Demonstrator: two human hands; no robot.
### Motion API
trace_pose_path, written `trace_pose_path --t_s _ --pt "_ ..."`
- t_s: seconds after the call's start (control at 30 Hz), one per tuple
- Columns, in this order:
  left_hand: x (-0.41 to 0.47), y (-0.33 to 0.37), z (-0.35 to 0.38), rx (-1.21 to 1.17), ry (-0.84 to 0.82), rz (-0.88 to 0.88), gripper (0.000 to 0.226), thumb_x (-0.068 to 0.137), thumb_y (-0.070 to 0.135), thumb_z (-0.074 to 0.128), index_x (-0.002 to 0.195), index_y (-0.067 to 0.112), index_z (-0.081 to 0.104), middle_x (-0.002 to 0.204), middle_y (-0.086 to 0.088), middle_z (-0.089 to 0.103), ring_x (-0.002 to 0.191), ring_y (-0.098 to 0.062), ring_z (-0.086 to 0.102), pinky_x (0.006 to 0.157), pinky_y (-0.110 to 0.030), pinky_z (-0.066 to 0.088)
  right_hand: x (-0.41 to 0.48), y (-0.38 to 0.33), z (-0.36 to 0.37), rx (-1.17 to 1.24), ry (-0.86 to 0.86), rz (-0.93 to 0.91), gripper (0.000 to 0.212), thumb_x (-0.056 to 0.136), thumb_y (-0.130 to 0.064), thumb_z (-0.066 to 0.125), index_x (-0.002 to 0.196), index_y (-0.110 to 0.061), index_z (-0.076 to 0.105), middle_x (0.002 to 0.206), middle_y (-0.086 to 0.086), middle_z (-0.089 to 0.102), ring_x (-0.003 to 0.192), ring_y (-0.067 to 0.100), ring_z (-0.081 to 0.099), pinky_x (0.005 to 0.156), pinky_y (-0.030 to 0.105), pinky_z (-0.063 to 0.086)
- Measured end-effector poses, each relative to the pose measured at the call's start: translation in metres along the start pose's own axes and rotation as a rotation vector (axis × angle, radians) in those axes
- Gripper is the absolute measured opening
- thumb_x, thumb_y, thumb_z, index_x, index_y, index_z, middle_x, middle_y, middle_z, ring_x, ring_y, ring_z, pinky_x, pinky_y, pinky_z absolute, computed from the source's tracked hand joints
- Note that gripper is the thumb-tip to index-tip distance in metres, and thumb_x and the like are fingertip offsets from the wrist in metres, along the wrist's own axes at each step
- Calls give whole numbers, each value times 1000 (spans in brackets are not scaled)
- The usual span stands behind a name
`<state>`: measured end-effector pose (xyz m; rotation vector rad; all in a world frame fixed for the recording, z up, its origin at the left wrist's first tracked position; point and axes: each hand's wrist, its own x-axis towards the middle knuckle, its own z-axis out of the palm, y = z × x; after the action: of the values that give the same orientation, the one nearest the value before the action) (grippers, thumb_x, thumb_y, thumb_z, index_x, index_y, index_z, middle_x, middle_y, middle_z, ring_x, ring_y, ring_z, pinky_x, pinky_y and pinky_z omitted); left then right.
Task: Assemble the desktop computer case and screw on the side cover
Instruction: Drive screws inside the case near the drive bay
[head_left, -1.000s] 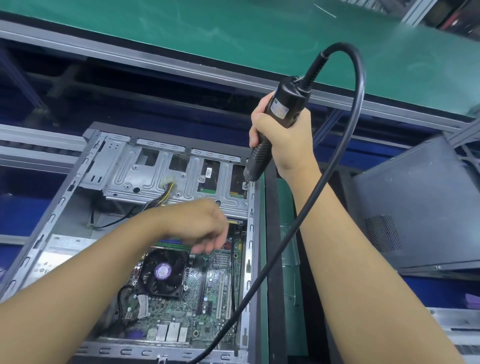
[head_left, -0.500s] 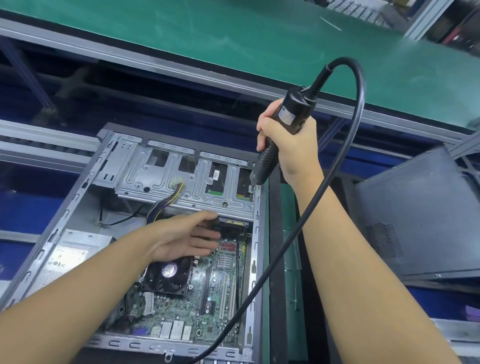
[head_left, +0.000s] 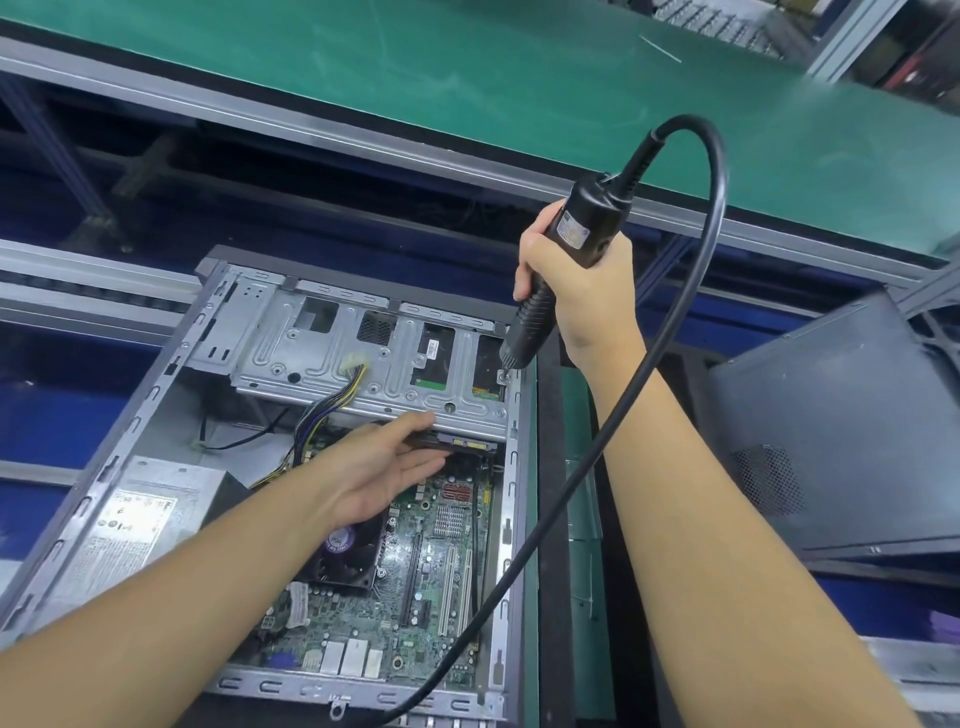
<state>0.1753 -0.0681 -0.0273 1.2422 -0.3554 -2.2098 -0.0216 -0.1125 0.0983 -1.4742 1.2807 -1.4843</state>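
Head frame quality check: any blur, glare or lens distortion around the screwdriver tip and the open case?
Head view: lighting even, no hard glare; the screwdriver tip and motherboard read sharp; the power supply label near the left edge is washed out and smeared; wide-angle stretch enlarges both forearms at the bottom; upper right corner soft.

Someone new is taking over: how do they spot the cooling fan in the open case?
Find the open metal case in the middle and the green circuit board in its near half. The fan sits on the board's left part, below the left hand. It is the only black square block there, with a round purple sticker at its centre.
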Motion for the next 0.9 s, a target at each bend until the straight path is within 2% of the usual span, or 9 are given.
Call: trace_pose_path --t_s 0.07,0.27,0.33,0.47,0.57,0.67,0.9 --pt "0 0 1 5 9 -2 70 82 13 76 140 8 38 140 -25 37 107 -32 68 76 -32 61 0 0 0 -11 3 7 5 83 -11 63 82 -8 60 60 6 60 54 24 57 65 36 56" --pt "-1 0 2 7 12 2 70 84 13 75 142 7 36 141 -26 36 109 -33 67 76 -32 62 0 -2 1 -19 18 15 4 85 -12 65 83 -14 62 64 3 62 55 19 60 65 31 56" --pt "0 0 2 5 11 2 69 84 12 75 141 7 37 141 -25 36 108 -33 67 77 -33 62 -1 -3 1 -17 24 20 4 85 -11 65 86 -13 62 69 2 63 56 18 62 65 30 56" --pt "1 -1 2 4 14 3 62 86 12 73 138 7 39 141 -25 36 107 -32 68 77 -33 62 -1 -4 1 -34 3 27 7 87 -8 63 80 -9 62 65 1 63 56 16 61 66 32 58" --pt "2 -1 2 12 17 2 56 86 12 74 132 6 43 138 -25 40 103 -31 70 73 -30 61 -3 -7 3 -4 -15 16 2 85 -5 64 85 -5 61 71 6 64 56 18 60 65 33 56" --pt "3 -1 1 11 27 7 62 84 12 75 136 7 41 137 -25 39 101 -31 71 73 -30 61 -4 -9 6 33 -20 -7 11 84 -3 64 94 -2 61 83 17 65 55 23 58 63 34 54" --pt "4 -1 0 14 26 -4 64 83 12 76 136 8 42 136 -25 39 97 -30 72 73 -30 61 -4 -9 6 15 -12 -7 4 86 2 62 89 0 62 77 22 60 55 22 56 62 32 54"
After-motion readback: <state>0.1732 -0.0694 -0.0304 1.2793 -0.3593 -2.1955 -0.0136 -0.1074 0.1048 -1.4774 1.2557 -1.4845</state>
